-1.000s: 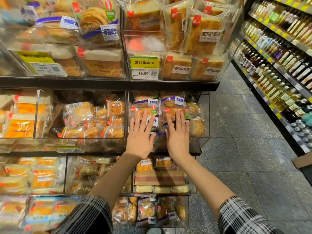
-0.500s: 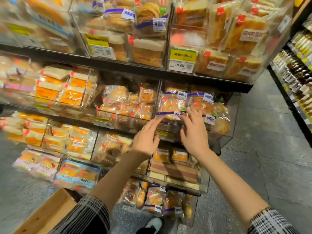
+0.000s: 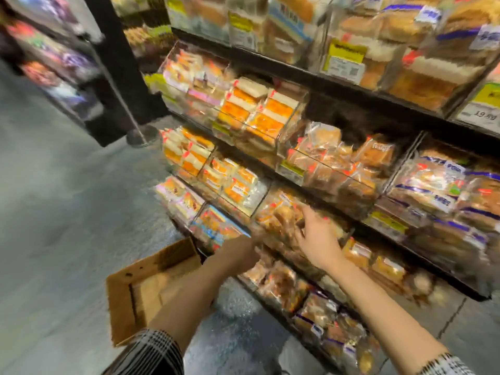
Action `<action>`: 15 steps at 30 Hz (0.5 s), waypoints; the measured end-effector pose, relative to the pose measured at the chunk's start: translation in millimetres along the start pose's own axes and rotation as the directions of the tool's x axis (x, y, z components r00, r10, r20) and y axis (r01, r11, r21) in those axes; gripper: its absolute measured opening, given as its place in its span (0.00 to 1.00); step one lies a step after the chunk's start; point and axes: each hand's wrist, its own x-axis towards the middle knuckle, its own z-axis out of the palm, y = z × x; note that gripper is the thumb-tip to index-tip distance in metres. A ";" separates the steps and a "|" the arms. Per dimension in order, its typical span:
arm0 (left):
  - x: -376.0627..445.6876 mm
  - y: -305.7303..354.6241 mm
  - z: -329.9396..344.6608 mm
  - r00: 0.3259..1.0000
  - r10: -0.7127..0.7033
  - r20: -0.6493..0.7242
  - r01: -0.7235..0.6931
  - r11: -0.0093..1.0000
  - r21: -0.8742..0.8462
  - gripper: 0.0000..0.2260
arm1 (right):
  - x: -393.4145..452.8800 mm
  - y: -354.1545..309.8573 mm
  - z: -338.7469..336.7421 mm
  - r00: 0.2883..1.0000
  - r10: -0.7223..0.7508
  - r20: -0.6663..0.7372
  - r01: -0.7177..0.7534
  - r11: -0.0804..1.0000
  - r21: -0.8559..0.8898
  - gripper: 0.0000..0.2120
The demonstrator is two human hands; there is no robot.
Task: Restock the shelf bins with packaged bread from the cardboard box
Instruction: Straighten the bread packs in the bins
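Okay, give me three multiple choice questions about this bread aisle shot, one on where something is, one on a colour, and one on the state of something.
1. Where does the brown cardboard box sit?
A. On the grey floor at lower left
B. On the top shelf
C. Inside a bin

2. What colour is the blurred promo tag on the upper shelf?
A. Blue
B. Yellow
C. Pink

3. How is the right hand?
A. Hanging at the person's side
B. Closed around a bottle
C. Reaching out to the wrapped bread packs in a clear plastic bin

Answers: A, the box stands on the floor beside the left forearm; B, the tag is yellow; C, the fingers extend onto the packs.
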 end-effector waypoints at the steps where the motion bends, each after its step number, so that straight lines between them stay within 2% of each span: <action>1: -11.1 -19.4 4.8 1.000 -0.014 0.016 0.014 1.000 0.001 0.15 | 1.0 -16.5 14.3 0.999 -0.004 0.046 0.004 1.000 0.010 0.25; 3: -39.6 -56.7 10.4 0.996 -0.071 0.056 0.070 0.997 0.005 0.16 | 1.6 -50.9 44.4 0.993 -0.023 0.116 0.023 1.000 0.003 0.23; 8: -129.2 -139.4 3.4 0.980 -0.189 0.053 0.192 0.979 -0.063 0.17 | 0.4 -140.3 122.2 0.962 0.002 0.273 -0.005 1.000 0.011 0.22; 12: -166.1 -234.2 36.4 0.980 -0.190 0.062 0.197 0.969 -0.149 0.17 | -1.6 -202.6 186.2 0.916 0.041 0.400 -0.052 0.999 0.015 0.20; 15: -179.3 -300.6 67.1 0.952 -0.200 0.234 0.226 0.970 -0.090 0.18 | -1.8 -241.1 228.7 0.879 0.048 0.474 -0.086 0.995 0.059 0.18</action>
